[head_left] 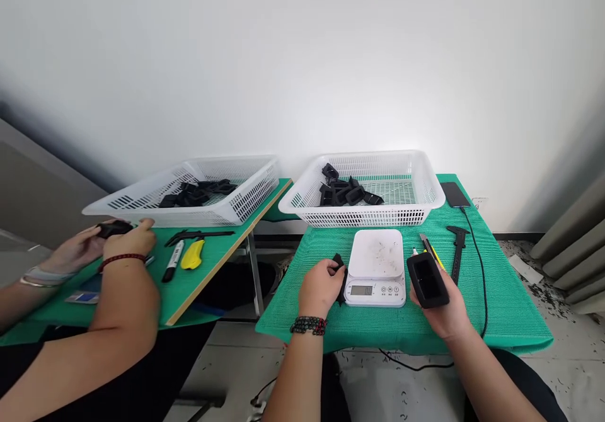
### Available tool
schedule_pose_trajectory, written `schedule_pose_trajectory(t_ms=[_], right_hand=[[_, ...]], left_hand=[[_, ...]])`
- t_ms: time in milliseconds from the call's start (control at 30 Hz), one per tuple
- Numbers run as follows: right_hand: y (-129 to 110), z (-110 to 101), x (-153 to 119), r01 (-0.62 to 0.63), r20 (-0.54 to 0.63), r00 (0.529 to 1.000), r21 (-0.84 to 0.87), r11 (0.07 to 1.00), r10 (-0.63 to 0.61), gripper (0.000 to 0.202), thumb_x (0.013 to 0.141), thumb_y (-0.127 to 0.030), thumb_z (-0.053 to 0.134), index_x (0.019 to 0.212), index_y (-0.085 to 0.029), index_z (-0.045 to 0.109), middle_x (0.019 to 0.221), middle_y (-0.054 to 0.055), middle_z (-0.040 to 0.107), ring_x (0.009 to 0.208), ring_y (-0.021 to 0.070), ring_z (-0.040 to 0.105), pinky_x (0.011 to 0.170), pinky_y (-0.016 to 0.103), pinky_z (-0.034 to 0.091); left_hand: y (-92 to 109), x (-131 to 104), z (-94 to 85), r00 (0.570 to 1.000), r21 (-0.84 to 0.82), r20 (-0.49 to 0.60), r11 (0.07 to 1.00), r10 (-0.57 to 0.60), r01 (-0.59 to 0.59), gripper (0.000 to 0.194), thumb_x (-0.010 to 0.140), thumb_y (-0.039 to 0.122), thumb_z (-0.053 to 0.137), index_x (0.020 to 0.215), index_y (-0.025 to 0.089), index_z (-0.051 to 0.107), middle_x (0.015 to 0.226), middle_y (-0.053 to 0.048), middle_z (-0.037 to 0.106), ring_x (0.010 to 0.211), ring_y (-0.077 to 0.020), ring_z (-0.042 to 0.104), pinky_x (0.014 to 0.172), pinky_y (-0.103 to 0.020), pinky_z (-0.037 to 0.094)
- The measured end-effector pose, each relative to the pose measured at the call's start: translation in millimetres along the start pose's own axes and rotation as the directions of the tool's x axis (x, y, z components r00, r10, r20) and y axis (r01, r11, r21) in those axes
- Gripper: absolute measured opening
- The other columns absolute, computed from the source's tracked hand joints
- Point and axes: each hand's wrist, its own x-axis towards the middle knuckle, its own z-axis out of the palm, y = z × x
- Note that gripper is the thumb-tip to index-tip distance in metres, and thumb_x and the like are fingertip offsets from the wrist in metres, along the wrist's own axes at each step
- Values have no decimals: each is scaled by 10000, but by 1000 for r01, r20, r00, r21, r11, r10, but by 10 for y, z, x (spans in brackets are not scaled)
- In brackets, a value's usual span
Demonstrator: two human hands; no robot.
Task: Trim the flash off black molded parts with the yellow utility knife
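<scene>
My right hand (pixel 447 315) grips a black rectangular part (pixel 428 281) with a deep hollow facing up, held over the table right of the scale. A small white tip (pixel 414 252) shows beside that part; I cannot tell whether I hold it. My left hand (pixel 319 290) is closed on a black piece (pixel 339 274) along the left side of the white digital scale (pixel 377 255). Fingers hide much of this piece, so its full shape is unclear. The scale's pan bears only dark specks. Behind my right hand lies a yellow utility knife (pixel 430 249).
A white basket (pixel 359 217) with several black parts stands behind the scale. Black calipers (pixel 457 252) and a phone (pixel 454 194) with a cable lie right. On the neighbouring table, a co-worker's hands (pixel 113 236) hold a black part near another basket (pixel 227 214).
</scene>
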Motion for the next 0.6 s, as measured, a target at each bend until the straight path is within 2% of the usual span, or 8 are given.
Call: schedule_pose_trajectory(t_ms=[133, 200, 300, 367, 433, 533, 600], right_hand=[[-36, -6, -28, 17, 20, 1000, -55, 998, -16, 331, 749, -526, 828, 868, -244, 702, 650, -17, 554, 539, 140, 437, 491, 267, 370], [-50, -20, -43, 10, 22, 1000, -51, 999, -9, 319, 753, -521, 826, 858, -245, 704, 649, -17, 550, 546, 143, 446, 497, 270, 380], [-63, -29, -62, -29, 5, 1000, -55, 998, 29, 329, 744, -524, 835, 870, -245, 715, 677, -7, 579, 570, 149, 468, 515, 275, 402], [-68, -25, -65, -55, -7, 998, -61, 997, 55, 357, 730, -538, 844, 892, -243, 724, 693, 1, 595, 583, 154, 480, 521, 276, 408], [-67, -16, -57, -58, -9, 998, -68, 996, 57, 351, 737, -539, 837, 882, -242, 718, 681, 0, 589, 577, 154, 471, 517, 274, 401], [-41, 9, -31, -18, -7, 1000, -78, 997, 17, 320, 769, -534, 809, 839, -245, 691, 660, -6, 576, 561, 152, 458, 511, 276, 403], [-2, 36, -13, 6, 3, 1000, -77, 997, -6, 322, 783, -542, 794, 816, -248, 666, 650, -13, 563, 548, 149, 458, 501, 275, 409]], left_hand=[[-46, -16, 12, 999, -27, 22, 999, 36, -35, 155, 896, 322, 565, 827, 215, 655, 881, -74, 739, 783, -255, 674, 598, -318, 421], [-68, -21, 14, 999, -66, -1, 996, 54, -54, 170, 906, 336, 539, 823, 220, 633, 886, -68, 727, 783, -242, 670, 612, -311, 434], [-79, -18, 0, 992, -301, -110, 949, 59, -90, 202, 911, 409, 535, 844, 225, 586, 810, -45, 667, 711, -217, 636, 588, -300, 441], [-53, -25, -25, 981, -559, -191, 817, 38, -141, 235, 893, 460, 568, 863, 227, 553, 770, -20, 616, 672, -197, 623, 577, -292, 468], [12, -66, -51, 971, -761, -239, 620, 9, -193, 275, 866, 487, 622, 875, 230, 523, 772, 0, 585, 677, -182, 641, 596, -289, 512], [169, -230, -30, 961, -892, -276, 372, 6, -258, 324, 839, 484, 699, 872, 235, 494, 740, 42, 524, 624, -143, 622, 582, -270, 526], [290, -405, 53, 960, -916, -274, 289, 56, -279, 315, 868, 481, 694, 871, 239, 492, 687, 59, 498, 560, -122, 575, 513, -237, 476]])
